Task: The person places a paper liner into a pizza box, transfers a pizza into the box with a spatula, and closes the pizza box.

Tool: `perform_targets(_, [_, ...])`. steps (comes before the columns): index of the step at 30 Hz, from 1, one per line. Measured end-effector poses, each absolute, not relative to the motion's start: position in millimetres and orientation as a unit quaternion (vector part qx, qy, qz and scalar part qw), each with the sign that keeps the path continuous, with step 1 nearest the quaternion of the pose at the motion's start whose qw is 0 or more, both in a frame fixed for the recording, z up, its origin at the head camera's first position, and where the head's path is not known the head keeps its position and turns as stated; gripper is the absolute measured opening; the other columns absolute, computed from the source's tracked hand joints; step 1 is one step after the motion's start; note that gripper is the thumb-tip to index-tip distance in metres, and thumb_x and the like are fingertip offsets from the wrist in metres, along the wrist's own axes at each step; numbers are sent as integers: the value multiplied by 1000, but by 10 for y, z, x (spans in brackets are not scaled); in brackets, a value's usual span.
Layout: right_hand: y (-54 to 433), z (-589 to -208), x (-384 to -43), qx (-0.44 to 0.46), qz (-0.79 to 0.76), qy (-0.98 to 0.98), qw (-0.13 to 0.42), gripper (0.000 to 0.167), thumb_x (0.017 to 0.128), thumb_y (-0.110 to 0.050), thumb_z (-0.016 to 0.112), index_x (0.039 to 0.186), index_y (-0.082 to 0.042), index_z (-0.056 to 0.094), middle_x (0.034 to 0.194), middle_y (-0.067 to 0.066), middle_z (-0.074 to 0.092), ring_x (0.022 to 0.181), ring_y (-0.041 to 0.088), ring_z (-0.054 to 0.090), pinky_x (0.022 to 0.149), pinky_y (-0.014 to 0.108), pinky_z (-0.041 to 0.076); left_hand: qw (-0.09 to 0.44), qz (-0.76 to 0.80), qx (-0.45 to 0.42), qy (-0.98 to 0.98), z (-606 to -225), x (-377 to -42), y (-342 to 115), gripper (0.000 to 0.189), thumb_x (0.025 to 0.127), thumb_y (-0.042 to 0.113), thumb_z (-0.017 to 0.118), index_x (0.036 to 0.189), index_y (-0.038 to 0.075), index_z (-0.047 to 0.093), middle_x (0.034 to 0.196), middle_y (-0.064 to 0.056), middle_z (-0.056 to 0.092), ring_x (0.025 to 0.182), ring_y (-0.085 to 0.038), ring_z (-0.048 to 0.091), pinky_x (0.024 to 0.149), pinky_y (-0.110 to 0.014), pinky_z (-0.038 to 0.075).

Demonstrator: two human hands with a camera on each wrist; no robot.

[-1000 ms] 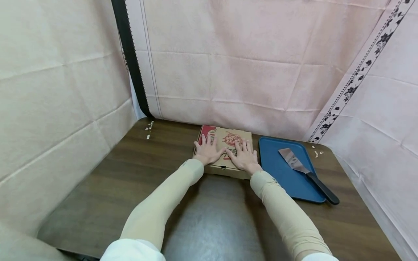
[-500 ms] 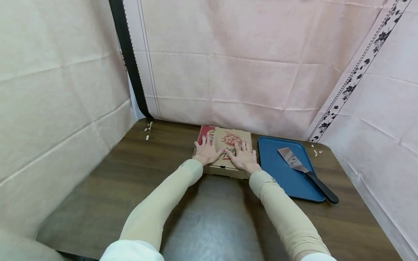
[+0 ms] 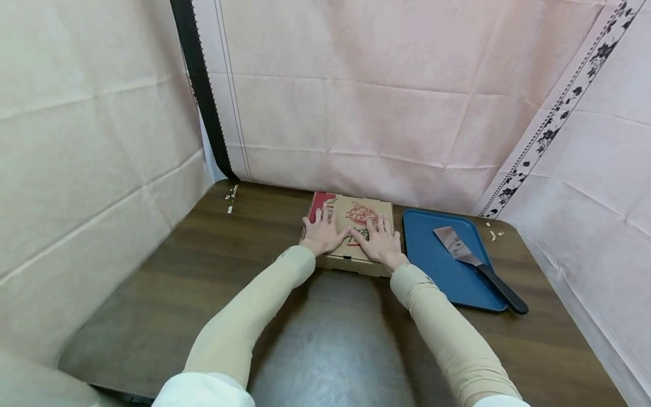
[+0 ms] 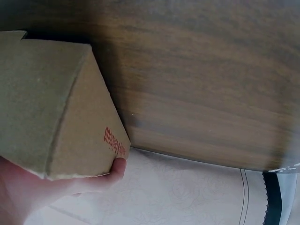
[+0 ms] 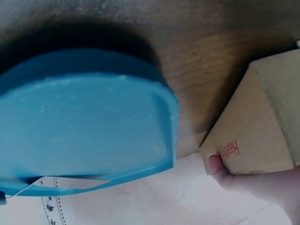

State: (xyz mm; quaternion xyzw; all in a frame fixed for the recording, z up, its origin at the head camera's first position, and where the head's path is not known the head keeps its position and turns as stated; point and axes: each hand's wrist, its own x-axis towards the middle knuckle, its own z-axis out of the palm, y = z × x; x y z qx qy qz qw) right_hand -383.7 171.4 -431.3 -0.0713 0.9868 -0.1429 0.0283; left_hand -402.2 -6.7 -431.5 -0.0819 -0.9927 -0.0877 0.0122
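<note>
A closed cardboard pizza box (image 3: 363, 209) with red print lies on the brown table (image 3: 193, 271) near the back. My left hand (image 3: 324, 234) rests flat on the left part of its lid, fingers spread. On the right part lies my right hand (image 3: 380, 243), also spread, its thumb near the left thumb. The left wrist view has the left hand (image 4: 51, 187) along the top edge of the box's side (image 4: 89, 126). In the right wrist view, a finger of the right hand (image 5: 248, 185) reaches over the edge beside red lettering on the box (image 5: 253, 126).
Right of the box is a blue tray (image 3: 424, 249), bearing a spatula (image 3: 458, 250) with a broad metal blade; its black handle (image 3: 503, 289) sticks out over the tray's front right corner. A pale cloth curtain (image 3: 396, 124) hangs behind the table. White scraps (image 3: 230, 209) mark the back left corner.
</note>
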Motion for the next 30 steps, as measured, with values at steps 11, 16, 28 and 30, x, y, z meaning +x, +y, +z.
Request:
perform_targets(11, [1700,-4296,-3753,-73,-152,985,23,85,92,-74,23,157,-18,12,163,18,-3,151,34,-7,116,67,9,9,-97,-86,-992,-4295,-3966,-81,80,96,67,26,156,15,17,163,-17,9,150,-36,12,112,-70,16])
perform_targets(16, [1695,-4294,-3713,-74,-153,985,17,86,93,-73,22,156,-17,13,163,19,-3,151,35,-6,115,68,8,18,-93,-87,-992,-4323,-3950,-81,80,96,67,25,156,16,17,163,-17,10,150,-35,13,111,-70,17])
perform_targets(28, [1682,-4327,-3666,-76,-153,985,16,86,93,-72,23,156,-15,13,163,19,-2,151,36,-6,114,69,8,14,-83,-87,-993,-4365,-3922,-90,80,96,68,24,156,16,16,163,-17,11,150,-34,12,111,-70,17])
perform_targets(30, [1680,-4318,-3667,-76,-153,985,12,85,94,-72,24,156,-15,13,163,19,-1,151,36,-5,114,70,9,17,-80,-87,-993,-4367,-3931,-89,80,96,68,23,156,16,16,163,-17,10,150,-34,12,111,-70,17])
